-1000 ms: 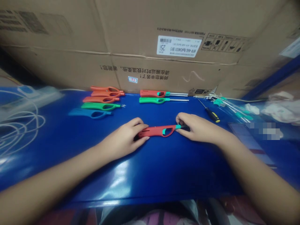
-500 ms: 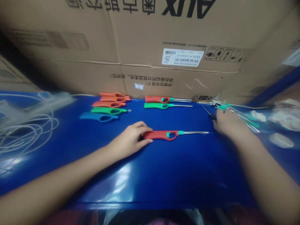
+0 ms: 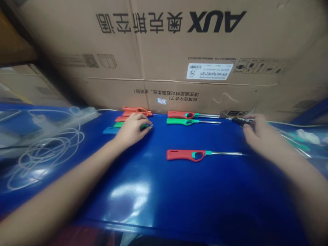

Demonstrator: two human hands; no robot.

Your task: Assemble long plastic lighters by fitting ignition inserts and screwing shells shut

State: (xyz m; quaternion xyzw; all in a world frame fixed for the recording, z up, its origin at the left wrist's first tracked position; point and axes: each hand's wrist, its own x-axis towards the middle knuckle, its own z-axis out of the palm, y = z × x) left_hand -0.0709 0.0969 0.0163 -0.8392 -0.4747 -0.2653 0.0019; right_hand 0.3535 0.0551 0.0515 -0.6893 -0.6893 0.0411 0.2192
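plainly, the green lighter handle (image 3: 118, 125) lies right under my left hand (image 3: 131, 132), by far the nearer of the two, its long axis running left to right: butt to the left, nose and thin wires (image 3: 152, 126) to the right. thumb and forefinger curl with a gap between them, green showing through; whether they grip it, i cannot tell. the blue lighter handle (image 3: 109, 130) sits just on the near side, the orange lighter handles (image 3: 121, 119) just beyond. my right hand (image 3: 262, 135) is well apart to the right, fingers closed on a dark screwdriver (image 3: 240, 122). between them, closer to me, a red lighter (image 3: 179, 154) rests on the blue table (image 3: 194, 198), metal tube (image 3: 227, 153) pointing right.
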